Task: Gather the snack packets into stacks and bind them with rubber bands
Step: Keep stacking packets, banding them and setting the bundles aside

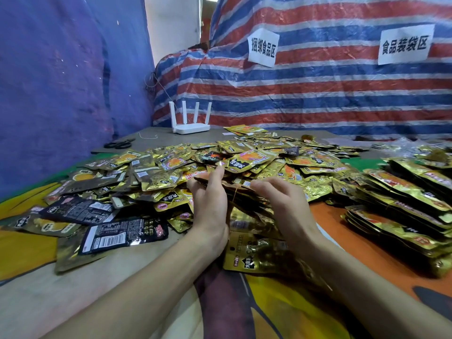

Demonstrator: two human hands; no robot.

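Gold-foil stack (244, 192) I gripped from both ends, left hand (210, 201) and right hand (283, 201) curled round, squaring it for banding.

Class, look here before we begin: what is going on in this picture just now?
A person is bundling snack packets. The left hand and right hand hold a stack between them, and a thin band seems to loop round its middle. A big loose pile lies behind it, unsorted. Finished bundles lie on the right. Scissors and a router sit at the far left.
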